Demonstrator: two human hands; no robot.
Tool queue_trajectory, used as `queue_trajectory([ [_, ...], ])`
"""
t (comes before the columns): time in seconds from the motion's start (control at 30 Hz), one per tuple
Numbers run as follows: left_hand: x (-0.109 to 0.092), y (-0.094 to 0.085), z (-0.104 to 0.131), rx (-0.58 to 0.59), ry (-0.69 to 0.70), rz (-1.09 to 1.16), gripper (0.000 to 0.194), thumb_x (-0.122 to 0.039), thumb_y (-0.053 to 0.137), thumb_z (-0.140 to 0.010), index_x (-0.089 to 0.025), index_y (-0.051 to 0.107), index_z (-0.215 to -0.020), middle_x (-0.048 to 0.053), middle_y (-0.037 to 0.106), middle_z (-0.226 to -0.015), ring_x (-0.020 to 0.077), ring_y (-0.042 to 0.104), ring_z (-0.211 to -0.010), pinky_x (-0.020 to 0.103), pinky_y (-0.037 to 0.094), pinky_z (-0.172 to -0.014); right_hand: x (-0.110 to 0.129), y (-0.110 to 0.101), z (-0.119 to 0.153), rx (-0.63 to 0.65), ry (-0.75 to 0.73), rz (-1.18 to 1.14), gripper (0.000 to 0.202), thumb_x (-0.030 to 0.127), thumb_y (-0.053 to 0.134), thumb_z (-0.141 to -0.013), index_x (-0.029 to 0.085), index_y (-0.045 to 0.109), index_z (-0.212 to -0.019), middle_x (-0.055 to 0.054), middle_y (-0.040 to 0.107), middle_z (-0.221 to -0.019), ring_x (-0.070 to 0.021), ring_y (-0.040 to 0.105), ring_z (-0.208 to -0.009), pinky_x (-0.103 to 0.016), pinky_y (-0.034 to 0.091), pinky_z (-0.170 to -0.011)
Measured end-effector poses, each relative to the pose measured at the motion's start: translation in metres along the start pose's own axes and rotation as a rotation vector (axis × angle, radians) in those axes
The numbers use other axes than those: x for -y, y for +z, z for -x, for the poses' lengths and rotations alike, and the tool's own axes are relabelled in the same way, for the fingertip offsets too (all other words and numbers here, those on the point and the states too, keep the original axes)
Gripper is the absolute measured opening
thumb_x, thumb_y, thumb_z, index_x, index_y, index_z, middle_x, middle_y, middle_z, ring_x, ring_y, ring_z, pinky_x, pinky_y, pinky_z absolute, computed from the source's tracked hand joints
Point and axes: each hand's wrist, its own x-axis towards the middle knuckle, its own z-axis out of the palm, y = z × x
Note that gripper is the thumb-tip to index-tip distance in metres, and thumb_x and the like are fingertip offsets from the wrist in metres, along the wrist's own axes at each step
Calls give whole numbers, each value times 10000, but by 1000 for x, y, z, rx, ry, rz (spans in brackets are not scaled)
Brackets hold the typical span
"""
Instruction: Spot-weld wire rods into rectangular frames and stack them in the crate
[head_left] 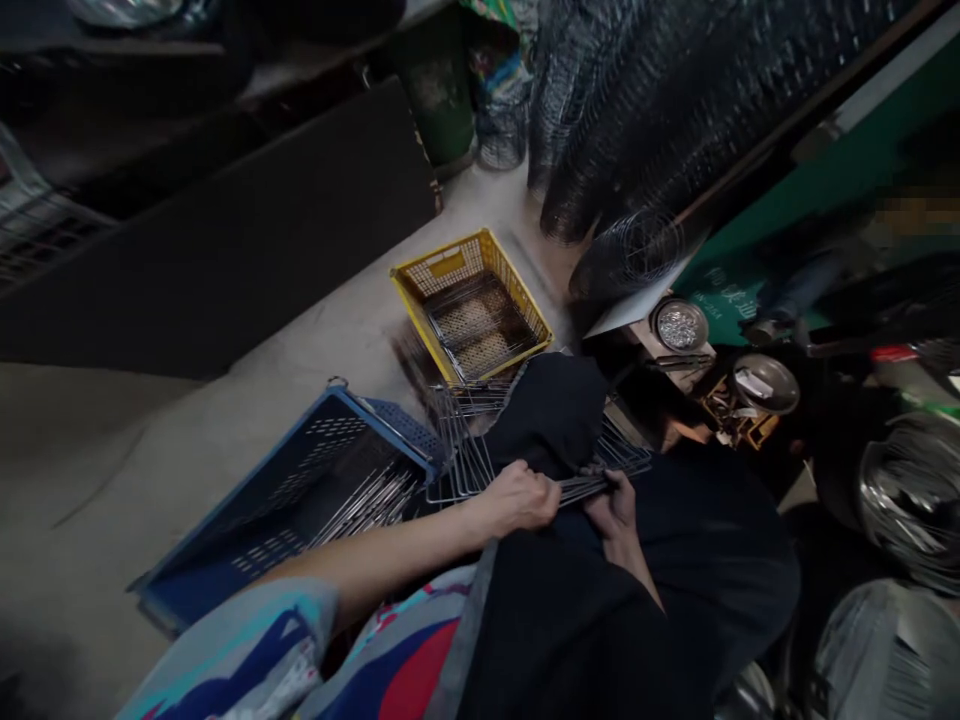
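Observation:
A bundle of bent metal wire frames (461, 450) lies across my lap, over the dark cloth (551, 410). Near the middle of the bundle, my left hand (523, 497) is closed in a fist around the wires. A little to its right, my right hand (615, 507) also grips them, thumb on top. The wires show between the two hands, and their bent ends spread out to the left. Beside my left forearm, a blue crate (247, 500) tilts on the floor with straight metal rods (369, 505) inside.
Ahead on the floor stands a yellow crate (525, 295) with some wire pieces in its bottom. Metal bowls (680, 326) of small parts sit to the right. Tall stacks of wire rounds (600, 130) line the back, and a dark panel (300, 220) stands at left.

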Motion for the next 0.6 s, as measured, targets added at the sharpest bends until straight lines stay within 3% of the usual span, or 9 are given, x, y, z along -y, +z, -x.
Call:
queue_trajectory([
  [0.27, 2, 2, 5, -80, -1, 0, 202, -131, 442, -890, -91, 609, -782, 84, 563, -589, 191, 563, -486, 333, 337, -489, 5, 17, -8, 68, -3, 31, 220, 200, 613, -613, 250, 505, -798, 82, 467, -635, -124, 542, -598, -319, 501, -707],
  [0.47, 11, 7, 7, -90, -54, 58, 163, -143, 466, -901, -89, 610, -847, 93, 611, -637, 205, 601, -514, 336, 367, -504, 14, 39, -15, 80, -47, 83, 230, 192, 610, -604, 250, 501, -798, 84, 464, -645, -123, 533, -593, -324, 492, -695],
  [0.53, 17, 5, 8, -91, -97, 98, 230, -258, 469, -949, -104, 608, -852, 92, 626, -656, 212, 627, -543, 340, 376, -521, 19, 51, -17, 94, -66, 99, 215, 183, 621, -612, 245, 504, -782, 85, 475, -643, -118, 540, -594, -330, 503, -721],
  [0.6, 24, -1, 10, -82, -141, 146, 431, -517, 470, -946, -116, 604, -863, 98, 639, -693, 232, 651, -597, 355, 397, -557, 24, 66, -17, 106, -82, 108, 204, 179, 634, -626, 241, 530, -790, 86, 499, -643, -118, 556, -604, -335, 515, -743],
])
